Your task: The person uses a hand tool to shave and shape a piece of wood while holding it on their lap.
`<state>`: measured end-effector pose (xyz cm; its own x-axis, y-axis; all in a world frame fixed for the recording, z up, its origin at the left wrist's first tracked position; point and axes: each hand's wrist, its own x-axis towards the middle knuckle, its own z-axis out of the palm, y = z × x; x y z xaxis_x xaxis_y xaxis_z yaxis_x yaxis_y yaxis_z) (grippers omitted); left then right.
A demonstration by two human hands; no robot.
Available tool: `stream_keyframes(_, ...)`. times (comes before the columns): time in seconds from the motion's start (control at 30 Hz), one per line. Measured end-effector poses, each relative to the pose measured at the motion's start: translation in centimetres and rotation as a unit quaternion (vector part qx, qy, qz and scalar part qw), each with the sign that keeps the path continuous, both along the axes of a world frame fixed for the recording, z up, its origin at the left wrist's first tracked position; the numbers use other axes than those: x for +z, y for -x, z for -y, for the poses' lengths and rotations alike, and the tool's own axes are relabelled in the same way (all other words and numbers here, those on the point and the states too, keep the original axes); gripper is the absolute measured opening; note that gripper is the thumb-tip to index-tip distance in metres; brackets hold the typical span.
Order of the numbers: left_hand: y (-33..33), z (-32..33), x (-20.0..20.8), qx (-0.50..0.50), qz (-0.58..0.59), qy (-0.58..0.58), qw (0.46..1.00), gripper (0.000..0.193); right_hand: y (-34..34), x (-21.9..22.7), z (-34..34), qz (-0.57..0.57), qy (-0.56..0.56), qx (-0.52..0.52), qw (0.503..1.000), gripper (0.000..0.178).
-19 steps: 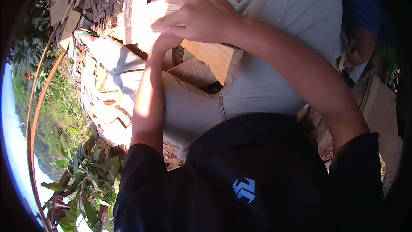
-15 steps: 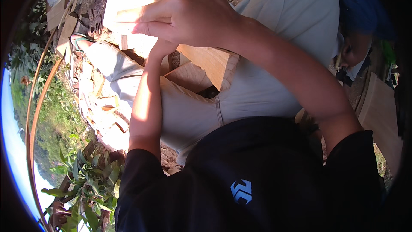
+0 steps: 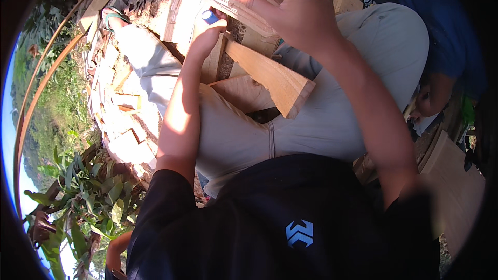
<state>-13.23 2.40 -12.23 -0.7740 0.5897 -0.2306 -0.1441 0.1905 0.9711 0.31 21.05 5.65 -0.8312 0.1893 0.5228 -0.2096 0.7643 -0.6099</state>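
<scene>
My right hand (image 3: 306,13) is at the top of the view, its fingers laid across a pale wooden block (image 3: 241,2) that it grips at the side. Just below and left of the block, my left hand (image 3: 205,36) is closed round a blue-ended cylinder (image 3: 209,17); the rest of that object is hidden. Between my legs a wedge-like piece of wood (image 3: 275,80) slants toward my right thigh. Under it lies a wider piece of wood (image 3: 241,93), partly covered.
More cut wood (image 3: 184,8) stands beyond my left hand, and offcuts (image 3: 124,101) litter the ground at left. Another person's arm (image 3: 436,96) is at right, near a large board (image 3: 456,181). Leafy plants (image 3: 88,197) grow at lower left.
My hands have come apart. The right has moved right with the wooden block, its sunlit face turned. The blue-ended cylinder in my left hand now shows.
</scene>
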Motion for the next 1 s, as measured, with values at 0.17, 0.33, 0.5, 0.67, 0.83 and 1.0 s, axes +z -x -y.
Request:
stream_keyframes(0.17, -0.1, -0.3, 1.7, -0.100, -0.054, 0.134, 0.984, 0.024, 0.1, -0.3, 0.5, -0.011, 0.010, 0.014, 1.000, 0.014)
stream_keyframes(0.33, -1.6, -1.1, 3.1, -0.085, -0.084, 0.204, 0.972, 0.028, 0.0, -0.2, 0.6, 0.030, -0.010, 0.007, 0.999, 0.015)
stream_keyframes(0.5, -1.4, -1.1, 3.3, -0.160, -0.158, 0.209, 0.952, 0.037, 0.3, -0.3, 0.9, -0.010, -0.001, 0.019, 1.000, 0.016)
stream_keyframes(0.67, -1.8, -1.9, 4.0, -0.153, -0.120, 0.199, 0.961, 0.042, 0.3, -0.7, 0.6, 0.013, -0.001, 0.013, 1.000, 0.016)
stream_keyframes(0.83, -2.5, -2.3, 4.6, -0.161, -0.124, 0.198, 0.959, 0.042, -0.3, -0.2, 0.7, 0.073, -0.019, 0.005, 0.997, 0.019)
stream_keyframes(1.0, -2.6, -2.6, 3.9, -0.207, -0.127, 0.225, 0.943, 0.039, -0.1, -0.8, 0.6, 0.055, -0.021, 0.011, 0.998, 0.019)
